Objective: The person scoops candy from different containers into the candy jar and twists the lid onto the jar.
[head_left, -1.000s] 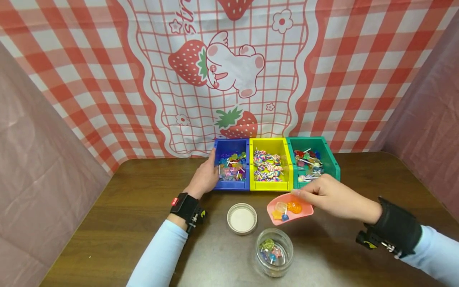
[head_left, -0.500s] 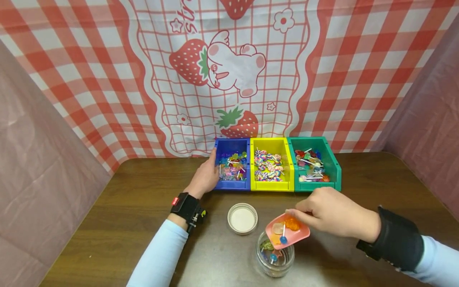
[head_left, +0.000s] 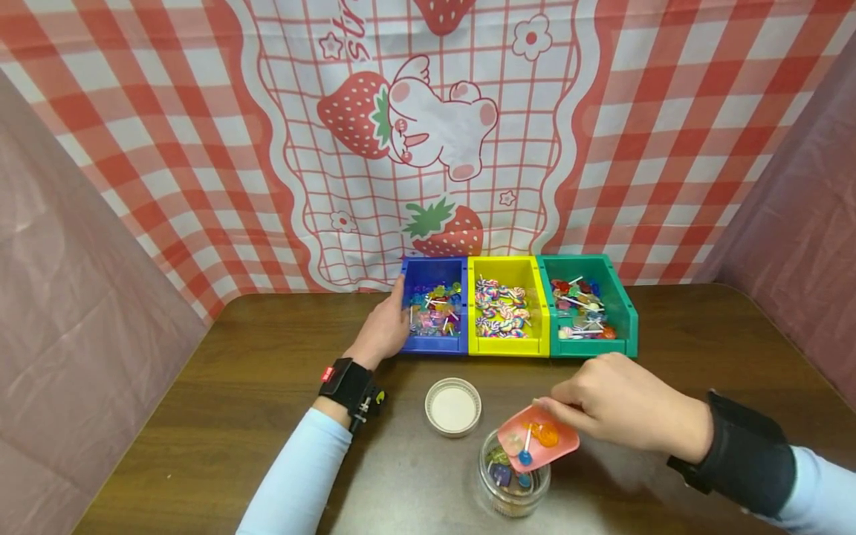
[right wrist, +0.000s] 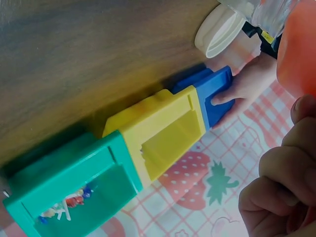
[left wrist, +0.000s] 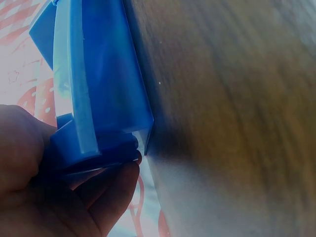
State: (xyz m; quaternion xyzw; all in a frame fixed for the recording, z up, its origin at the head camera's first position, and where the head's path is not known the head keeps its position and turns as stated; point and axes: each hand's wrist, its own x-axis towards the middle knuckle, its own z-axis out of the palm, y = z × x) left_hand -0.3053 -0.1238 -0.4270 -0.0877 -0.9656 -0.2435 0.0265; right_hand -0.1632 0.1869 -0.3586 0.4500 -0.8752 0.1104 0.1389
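In the head view my right hand (head_left: pixel 618 401) pinches a pink scoop (head_left: pixel 564 443) tilted over the mouth of a ribbed glass jar (head_left: pixel 513 505). The scoop bears an orange candy (head_left: pixel 547 434) and a blue lollipop (head_left: pixel 525 457) with a white stick. Several small candies lie inside the jar, partly hidden by the scoop. My left hand (head_left: pixel 383 329) grips the outer side of a blue bin (head_left: pixel 435 345). In the left wrist view its thumb and fingers wrap round the back end of the blue bin (left wrist: pixel 108 64).
Beside the blue bin stand a yellow bin (head_left: pixel 508 347) with striped lollipops and a green bin (head_left: pixel 595 348) with mixed candies. A white lid (head_left: pixel 453 407) lies on the wooden table (head_left: pixel 221 416), left of the jar. A checkered cloth (head_left: pixel 200 148) hangs behind.
My right hand has moved the scoop down and toward me, from near the green bin to over the jar, and tilted it. Candies have slid off into the jar. My left hand stays put.
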